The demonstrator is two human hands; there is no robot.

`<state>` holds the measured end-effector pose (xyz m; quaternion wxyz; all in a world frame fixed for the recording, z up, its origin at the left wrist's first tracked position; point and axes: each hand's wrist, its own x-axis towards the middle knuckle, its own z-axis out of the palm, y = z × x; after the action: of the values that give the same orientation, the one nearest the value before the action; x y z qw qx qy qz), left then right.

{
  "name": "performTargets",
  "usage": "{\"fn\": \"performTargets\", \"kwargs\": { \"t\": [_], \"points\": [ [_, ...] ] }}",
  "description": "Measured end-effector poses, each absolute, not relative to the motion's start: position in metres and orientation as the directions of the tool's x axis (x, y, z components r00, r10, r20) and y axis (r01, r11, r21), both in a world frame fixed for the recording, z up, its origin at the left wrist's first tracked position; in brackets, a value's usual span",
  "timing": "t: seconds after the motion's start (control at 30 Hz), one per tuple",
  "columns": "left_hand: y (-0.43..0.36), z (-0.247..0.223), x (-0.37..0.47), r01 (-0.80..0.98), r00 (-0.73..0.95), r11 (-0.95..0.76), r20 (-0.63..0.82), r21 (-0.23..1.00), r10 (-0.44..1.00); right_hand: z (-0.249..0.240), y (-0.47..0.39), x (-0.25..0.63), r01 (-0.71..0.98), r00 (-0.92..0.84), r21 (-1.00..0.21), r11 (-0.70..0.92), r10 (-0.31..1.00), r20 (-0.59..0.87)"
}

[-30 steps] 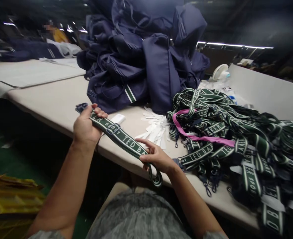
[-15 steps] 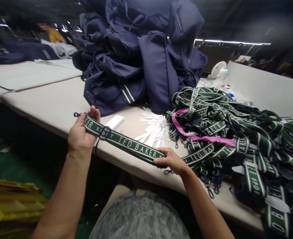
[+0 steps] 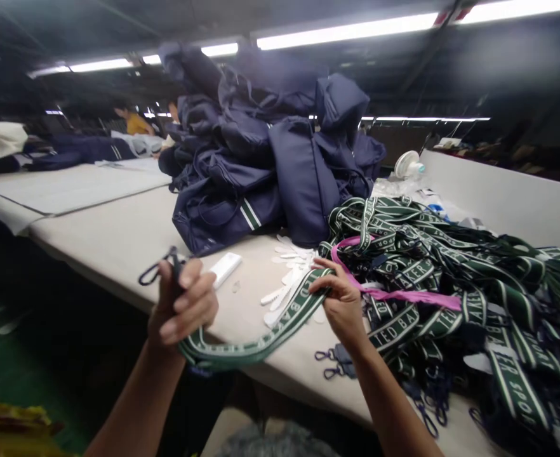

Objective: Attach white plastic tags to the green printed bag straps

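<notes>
A long table (image 3: 103, 241) carries a heap of navy bags (image 3: 265, 158) and, to the right, a tangle of green lettered straps (image 3: 451, 279) tied with a pink band (image 3: 389, 293). White tags (image 3: 289, 270) and a white remote (image 3: 226, 266) lie before the bags. One strap (image 3: 261, 333) sags over the table's edge between two hands: the left hand (image 3: 182, 308) is clenched around its clip end, the right hand (image 3: 341, 301) pinches it beside the tangle.
</notes>
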<state>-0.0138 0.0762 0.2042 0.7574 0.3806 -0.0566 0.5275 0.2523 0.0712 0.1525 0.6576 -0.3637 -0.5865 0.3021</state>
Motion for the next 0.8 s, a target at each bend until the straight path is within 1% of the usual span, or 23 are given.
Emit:
{"fn": "performTargets", "kwargs": {
  "t": [0.03, 0.07, 0.13, 0.17, 0.2, 0.23, 0.3, 0.37, 0.4, 0.43, 0.53, 0.57, 0.63, 0.7, 0.73, 0.8],
  "points": [
    [0.074, 0.202, -0.005, -0.774, 0.567, 0.279, 0.424, 0.569, 0.707, 0.157, 0.073, 0.242, -0.003, 0.053, -0.833, 0.553, 0.832, 0.552],
    [0.072, 0.2, 0.004, -0.709, 0.623, 0.331, 0.334, 0.622, 0.707, 0.162, 0.075, 0.232, -0.025, -0.024, -0.835, 0.549, 0.835, 0.55],
    [0.068, 0.195, 0.022, -0.575, 0.625, 0.283, 0.188, 0.768, 0.757, 0.169, 0.078, 0.211, -0.068, -0.119, -0.851, 0.521, 0.842, 0.526],
    [0.067, 0.193, 0.03, -0.489, 0.608, 0.237, 0.133, 0.84, 0.783, 0.172, 0.078, 0.202, -0.108, -0.132, -0.864, 0.492, 0.855, 0.502],
    [0.065, 0.192, 0.037, -0.425, 0.583, 0.19, 0.107, 0.885, 0.805, 0.175, 0.077, 0.194, -0.171, -0.129, -0.881, 0.441, 0.877, 0.463],
    [0.065, 0.191, 0.042, -0.382, 0.557, 0.152, 0.096, 0.912, 0.825, 0.177, 0.076, 0.189, -0.256, -0.124, -0.899, 0.356, 0.91, 0.396],
    [0.064, 0.192, 0.045, -0.375, 0.501, 0.097, 0.113, 0.922, 0.858, 0.178, 0.073, 0.182, -0.445, -0.149, -0.888, 0.112, 0.969, 0.197],
    [0.065, 0.193, 0.043, -0.359, 0.475, 0.068, 0.12, 0.931, 0.872, 0.178, 0.069, 0.18, -0.583, -0.212, -0.803, -0.123, 0.977, 0.004],
    [0.065, 0.193, 0.041, -0.335, 0.477, 0.06, 0.115, 0.94, 0.871, 0.177, 0.067, 0.181, -0.627, -0.239, -0.753, -0.201, 0.969, -0.059],
    [0.066, 0.192, 0.039, -0.312, 0.48, 0.057, 0.106, 0.948, 0.871, 0.177, 0.065, 0.182, -0.664, -0.264, -0.704, -0.249, 0.96, -0.091],
    [0.068, 0.189, 0.035, -0.295, 0.45, 0.057, 0.086, 0.954, 0.889, 0.176, 0.063, 0.187, -0.75, -0.363, -0.566, -0.343, 0.928, -0.082],
    [0.069, 0.188, 0.036, -0.306, 0.424, 0.048, 0.091, 0.951, 0.901, 0.176, 0.063, 0.189, -0.756, -0.393, -0.548, -0.356, 0.918, -0.054],
    [0.072, 0.185, 0.037, -0.321, 0.386, 0.027, 0.105, 0.947, 0.916, 0.175, 0.063, 0.19, -0.739, -0.413, -0.594, -0.318, 0.911, 0.025],
    [0.076, 0.184, 0.038, -0.357, 0.349, 0.012, 0.122, 0.934, 0.929, 0.173, 0.065, 0.189, -0.705, -0.379, -0.676, -0.216, 0.92, 0.101],
    [0.078, 0.183, 0.039, -0.378, 0.333, 0.01, 0.126, 0.926, 0.934, 0.171, 0.066, 0.189, -0.691, -0.349, -0.704, -0.166, 0.929, 0.124],
    [0.08, 0.184, 0.04, -0.391, 0.327, 0.018, 0.121, 0.92, 0.937, 0.167, 0.069, 0.187, -0.678, -0.287, -0.726, -0.115, 0.951, 0.118]
  ]
}}
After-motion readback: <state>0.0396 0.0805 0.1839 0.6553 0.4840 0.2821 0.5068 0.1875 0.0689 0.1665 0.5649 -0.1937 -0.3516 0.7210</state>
